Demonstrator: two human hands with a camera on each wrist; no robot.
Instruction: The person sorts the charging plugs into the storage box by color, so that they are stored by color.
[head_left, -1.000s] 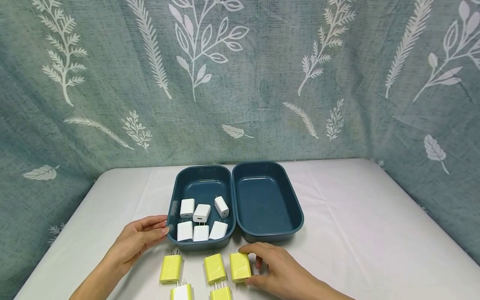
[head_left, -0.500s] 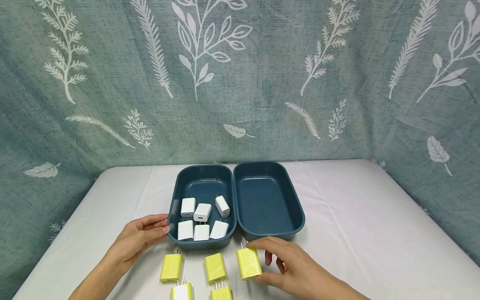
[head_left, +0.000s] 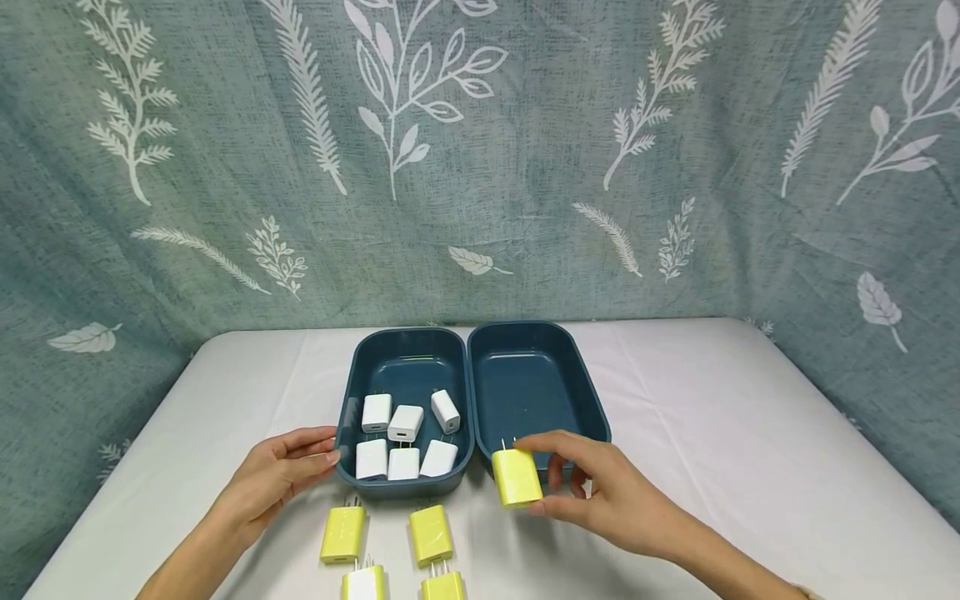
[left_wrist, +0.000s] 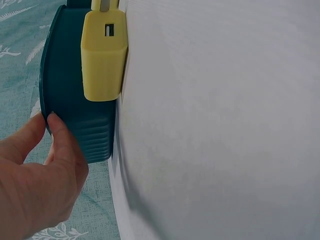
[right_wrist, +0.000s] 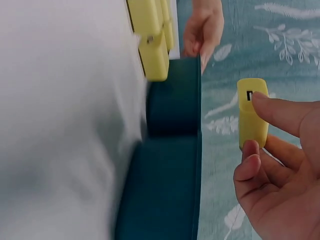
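Observation:
My right hand [head_left: 607,487] pinches a yellow charger [head_left: 517,477] between thumb and fingers, prongs pointing away. The charger is held up over the near rim of the right dark blue bin [head_left: 592,408], whose floor is bare. On the left, my left hand [head_left: 281,479] grips the rim of the left dark blue bin [head_left: 347,400] with thumb and fingertips, as the left wrist view shows. Several white chargers [head_left: 405,423] lie in that left bin. In the right wrist view the held yellow charger [right_wrist: 253,117] shows its USB port beside the thumb.
In front of the bins, on the white tablecloth [head_left: 675,500], lie several more chargers, among them a yellow one [head_left: 431,534] and one with a white face [head_left: 363,583]. The bins stand side by side. A green leaf-patterned cloth [head_left: 525,167] hangs behind the table.
My right hand has lifted the yellow charger off the table and carried it forward and right to the right bin's near edge. The left hand has stayed at the left bin's rim.

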